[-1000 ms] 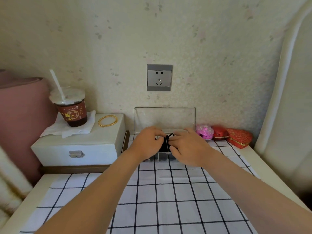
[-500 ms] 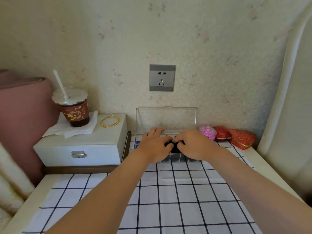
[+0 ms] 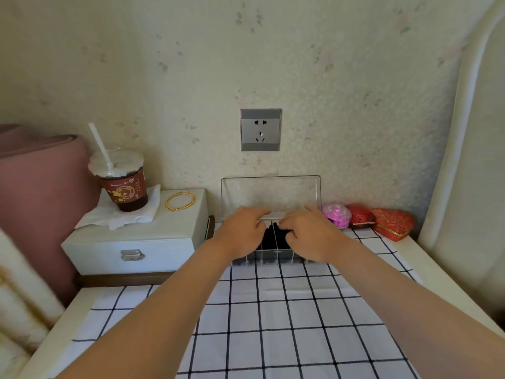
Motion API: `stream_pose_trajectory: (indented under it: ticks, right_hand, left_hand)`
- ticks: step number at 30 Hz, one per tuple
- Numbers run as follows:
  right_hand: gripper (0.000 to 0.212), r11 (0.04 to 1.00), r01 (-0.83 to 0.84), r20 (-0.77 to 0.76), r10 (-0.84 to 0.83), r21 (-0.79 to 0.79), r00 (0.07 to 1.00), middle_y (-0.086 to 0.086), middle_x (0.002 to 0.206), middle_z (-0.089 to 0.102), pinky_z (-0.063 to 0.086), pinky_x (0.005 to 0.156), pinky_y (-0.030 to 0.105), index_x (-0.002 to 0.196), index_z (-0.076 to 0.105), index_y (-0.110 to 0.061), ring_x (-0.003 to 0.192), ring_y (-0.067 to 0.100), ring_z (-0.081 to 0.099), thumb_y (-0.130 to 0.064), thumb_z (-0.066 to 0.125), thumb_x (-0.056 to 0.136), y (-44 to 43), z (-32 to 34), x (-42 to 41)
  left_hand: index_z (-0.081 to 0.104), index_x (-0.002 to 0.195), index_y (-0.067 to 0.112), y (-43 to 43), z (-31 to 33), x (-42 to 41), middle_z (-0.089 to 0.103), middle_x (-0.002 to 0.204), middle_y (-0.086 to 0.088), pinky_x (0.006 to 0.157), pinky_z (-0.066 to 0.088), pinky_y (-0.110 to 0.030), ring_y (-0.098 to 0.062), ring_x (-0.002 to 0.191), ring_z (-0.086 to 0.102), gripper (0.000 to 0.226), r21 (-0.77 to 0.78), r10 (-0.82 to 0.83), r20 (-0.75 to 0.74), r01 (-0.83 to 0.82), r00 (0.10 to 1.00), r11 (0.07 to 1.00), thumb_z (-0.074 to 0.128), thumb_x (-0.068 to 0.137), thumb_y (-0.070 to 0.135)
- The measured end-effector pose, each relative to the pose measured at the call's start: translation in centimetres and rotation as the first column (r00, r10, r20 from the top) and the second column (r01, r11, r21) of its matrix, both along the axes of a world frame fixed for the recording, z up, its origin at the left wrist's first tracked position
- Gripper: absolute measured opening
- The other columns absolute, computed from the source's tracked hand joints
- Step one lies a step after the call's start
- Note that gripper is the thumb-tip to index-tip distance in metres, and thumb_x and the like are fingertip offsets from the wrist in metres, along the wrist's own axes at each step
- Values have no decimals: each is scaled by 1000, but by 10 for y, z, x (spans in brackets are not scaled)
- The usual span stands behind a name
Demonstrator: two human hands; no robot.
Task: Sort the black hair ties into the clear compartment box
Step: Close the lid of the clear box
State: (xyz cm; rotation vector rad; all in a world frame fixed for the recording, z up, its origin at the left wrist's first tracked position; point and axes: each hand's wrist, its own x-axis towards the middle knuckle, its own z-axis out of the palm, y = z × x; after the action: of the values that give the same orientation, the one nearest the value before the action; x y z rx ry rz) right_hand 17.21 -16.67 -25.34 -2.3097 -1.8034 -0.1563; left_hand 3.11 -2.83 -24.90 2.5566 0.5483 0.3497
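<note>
The clear compartment box (image 3: 276, 259) stands at the back of the table on the checked cloth, its lid (image 3: 270, 191) upright against the wall. Black hair ties (image 3: 273, 237) fill the middle compartments, showing between my hands. My left hand (image 3: 240, 233) lies over the box's left half with its fingers stretched toward the back rim. My right hand (image 3: 311, 236) covers the right half, its bent fingers touching the ties and one finger reaching toward the lid. The outer compartments are hidden under my hands.
A white drawer case (image 3: 136, 242) at the left carries a gold bangle (image 3: 180, 201) and a drink cup (image 3: 123, 184) with a straw on a napkin. A pink trinket box (image 3: 336, 214) and two red ones (image 3: 393, 222) sit to the right. A wall socket (image 3: 260, 129) is above.
My hands were pinching a black tie together over the box's middle. They have moved apart and forward toward the back rim, and the ties now lie in the compartments.
</note>
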Motion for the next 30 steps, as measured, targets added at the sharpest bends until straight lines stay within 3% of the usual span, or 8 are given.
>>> stream_pose_trajectory:
  ticks: [4, 7, 12, 15, 19, 22, 27, 30]
  right_hand:
    - [37, 980, 105, -348, -40, 170, 936, 3, 130, 65, 41, 106, 26, 123, 69, -15, 120, 19, 59, -7, 47, 94, -6, 36, 3]
    - [37, 957, 190, -375, -97, 220, 922, 3, 137, 58, 36, 104, 24, 125, 66, -15, 124, 18, 55, -6, 48, 94, -9, 55, 16]
    - [45, 893, 324, -392, -190, 312, 900, 7, 140, 41, 29, 103, 21, 133, 56, -15, 128, 22, 44, -4, 51, 90, -5, 62, 39]
    - [50, 870, 425, -494, -264, 249, 829, 10, 144, 32, 36, 94, 20, 139, 46, -17, 115, 25, 51, -6, 52, 90, 1, 60, 46]
    - [49, 855, 476, -636, -253, 206, 729, 13, 141, 41, 38, 75, 25, 135, 41, -17, 97, 20, 50, -4, 51, 90, 10, 52, 51]
    - [48, 829, 478, -644, -201, 289, 738, 12, 139, 43, 41, 80, 26, 134, 39, -20, 103, 20, 51, -3, 53, 91, 8, 46, 52]
    - [59, 850, 406, -536, -183, 334, 824, 10, 134, 39, 41, 106, 34, 150, 35, -28, 111, 20, 52, -14, 57, 97, -9, 42, 50]
    - [42, 860, 350, -440, -169, 371, 882, 5, 119, 41, 42, 101, 28, 141, 52, -21, 95, 15, 52, -20, 56, 99, -25, 39, 41]
  left_hand:
    - [40, 148, 21, 3, 17, 0, 44, 150, -3, 115, 30, -40, -24, 140, 33, 50, 87, 42, 84, -49, 996, 995, 45, 98, 15]
    - [37, 149, 22, 8, 32, 2, 38, 151, -5, 115, 27, -44, -26, 139, 28, 55, 205, 96, 145, -125, 985, 971, 49, 95, 17]
    - [25, 153, 25, 18, 41, 5, 16, 160, -6, 117, 16, -42, -26, 146, 12, 64, 365, 197, 62, -206, 978, 908, 49, 94, 25]
    - [22, 154, 24, 27, 39, 8, 15, 160, -7, 119, 15, -43, -26, 146, 11, 67, 363, 212, 39, -212, 976, 907, 50, 93, 26]
    - [19, 155, 24, 29, 34, 9, 17, 160, -6, 120, 13, -42, -26, 146, 13, 68, 395, 217, 19, -207, 976, 895, 49, 94, 29]
    - [18, 155, 23, 28, 32, 6, 19, 159, -6, 121, 11, -43, -25, 146, 14, 68, 426, 195, 88, -214, 977, 879, 50, 96, 30]
    - [20, 155, 25, 23, 31, -3, 30, 156, -3, 121, 15, -44, -24, 141, 26, 63, 460, 142, 182, -212, 973, 862, 48, 100, 32]
    - [33, 151, 26, 15, 28, -15, 45, 146, 1, 115, 25, -40, -22, 130, 42, 50, 505, 96, 214, -194, 972, 841, 44, 102, 30]
